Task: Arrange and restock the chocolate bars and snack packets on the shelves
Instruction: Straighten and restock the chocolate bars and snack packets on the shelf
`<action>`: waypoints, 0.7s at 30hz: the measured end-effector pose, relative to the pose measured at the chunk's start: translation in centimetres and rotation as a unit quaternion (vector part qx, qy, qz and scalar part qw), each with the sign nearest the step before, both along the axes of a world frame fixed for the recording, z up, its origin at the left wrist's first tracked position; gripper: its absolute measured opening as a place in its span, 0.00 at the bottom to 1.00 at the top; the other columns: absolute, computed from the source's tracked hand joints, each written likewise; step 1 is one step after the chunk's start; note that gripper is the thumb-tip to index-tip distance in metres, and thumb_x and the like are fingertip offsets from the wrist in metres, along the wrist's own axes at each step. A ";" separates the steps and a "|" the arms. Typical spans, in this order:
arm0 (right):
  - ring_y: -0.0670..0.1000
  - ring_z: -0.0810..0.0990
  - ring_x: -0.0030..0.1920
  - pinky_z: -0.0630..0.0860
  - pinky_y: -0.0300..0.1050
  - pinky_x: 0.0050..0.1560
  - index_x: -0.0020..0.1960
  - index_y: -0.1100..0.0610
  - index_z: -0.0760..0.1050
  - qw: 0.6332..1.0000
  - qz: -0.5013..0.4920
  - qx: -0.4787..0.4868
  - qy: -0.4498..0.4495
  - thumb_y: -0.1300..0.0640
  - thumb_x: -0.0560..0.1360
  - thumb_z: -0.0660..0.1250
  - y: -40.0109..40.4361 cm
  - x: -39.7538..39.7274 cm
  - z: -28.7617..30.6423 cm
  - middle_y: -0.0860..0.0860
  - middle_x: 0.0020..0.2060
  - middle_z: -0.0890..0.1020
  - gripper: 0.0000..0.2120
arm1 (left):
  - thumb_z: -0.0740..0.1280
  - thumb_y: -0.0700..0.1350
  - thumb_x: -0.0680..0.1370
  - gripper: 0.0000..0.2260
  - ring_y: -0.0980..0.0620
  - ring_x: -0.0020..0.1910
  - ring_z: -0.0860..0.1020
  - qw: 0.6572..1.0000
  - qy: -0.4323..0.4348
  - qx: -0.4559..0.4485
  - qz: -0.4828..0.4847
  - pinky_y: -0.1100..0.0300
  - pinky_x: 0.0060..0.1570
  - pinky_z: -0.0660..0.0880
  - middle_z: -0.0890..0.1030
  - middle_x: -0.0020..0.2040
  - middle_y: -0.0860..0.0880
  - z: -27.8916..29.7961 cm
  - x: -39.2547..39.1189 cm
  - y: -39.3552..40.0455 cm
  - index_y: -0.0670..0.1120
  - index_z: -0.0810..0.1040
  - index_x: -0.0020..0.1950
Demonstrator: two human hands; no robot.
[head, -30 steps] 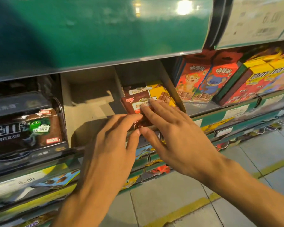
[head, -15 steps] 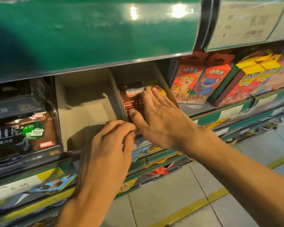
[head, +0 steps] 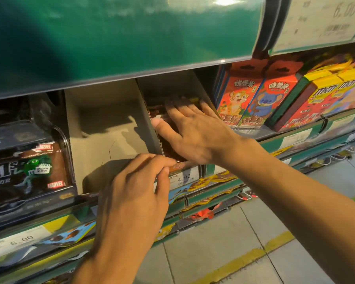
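Note:
A stack of brown chocolate bars (head: 157,114) lies in the right compartment of a cardboard display box (head: 103,124) on the shelf. My right hand (head: 195,132) reaches into that compartment, its straight fingers pressing flat on top of the bars and hiding most of them. At the box's front lip, just left of the divider, my left hand (head: 131,193) has its fingers curled over the edge and its thumb in front. The left compartment holds nothing I can see.
Dark M&M's packets (head: 29,171) sit in a tray left of the box. Orange animal-print boxes (head: 254,99) and red-yellow boxes (head: 320,95) stand to the right. A green shelf fascia (head: 111,37) overhangs close above. A 4.00 price label (head: 183,178) fronts the shelf.
My right hand slid the brown bar back into the right compartment and now lies flat over the stack. My left hand left the bar and settled on the box's front lip.

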State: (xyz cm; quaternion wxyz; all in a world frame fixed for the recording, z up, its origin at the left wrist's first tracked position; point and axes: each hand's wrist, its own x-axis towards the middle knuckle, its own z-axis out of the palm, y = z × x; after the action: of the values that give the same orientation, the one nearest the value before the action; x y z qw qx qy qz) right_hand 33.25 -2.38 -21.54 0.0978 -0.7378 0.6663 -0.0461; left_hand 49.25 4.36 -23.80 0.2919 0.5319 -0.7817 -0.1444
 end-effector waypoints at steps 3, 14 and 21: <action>0.53 0.60 0.77 0.47 0.58 0.77 0.78 0.51 0.60 0.999 0.001 0.030 0.011 0.31 0.79 0.38 -1.0 0.0 0.0 0.51 0.76 0.66 0.37 | 0.65 0.46 0.78 0.06 0.54 0.43 0.80 1.000 -0.007 0.004 0.001 0.52 0.37 0.80 0.80 0.48 0.59 0.0 0.0 0.1 0.56 0.79 0.51; 0.52 0.60 0.77 0.47 0.54 0.78 0.77 0.53 0.62 1.000 0.010 -0.005 -0.020 0.35 0.81 0.41 -0.1 -0.3 -0.3 0.52 0.74 0.68 0.33 | 0.65 0.48 0.77 0.06 0.57 0.44 0.80 0.999 -0.025 0.017 0.010 0.62 0.39 0.77 0.81 0.48 0.60 0.4 0.0 0.2 0.57 0.79 0.51; 0.52 0.69 0.68 0.61 0.43 0.69 0.70 0.56 0.68 0.996 -0.003 -0.057 -0.071 0.45 0.84 0.53 4.1 -1.3 0.6 0.52 0.67 0.74 0.21 | 0.65 0.50 0.78 0.10 0.64 0.48 0.72 0.996 -0.020 0.088 0.013 0.73 0.44 0.66 0.77 0.53 0.64 1.2 0.0 0.4 0.61 0.76 0.58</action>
State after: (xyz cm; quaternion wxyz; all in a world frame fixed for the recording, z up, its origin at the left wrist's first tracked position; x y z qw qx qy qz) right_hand 31.96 1.67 -20.98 0.1022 -0.7353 0.6558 -0.1368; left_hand 49.26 4.73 -22.61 0.2303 0.5683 -0.7648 -0.1980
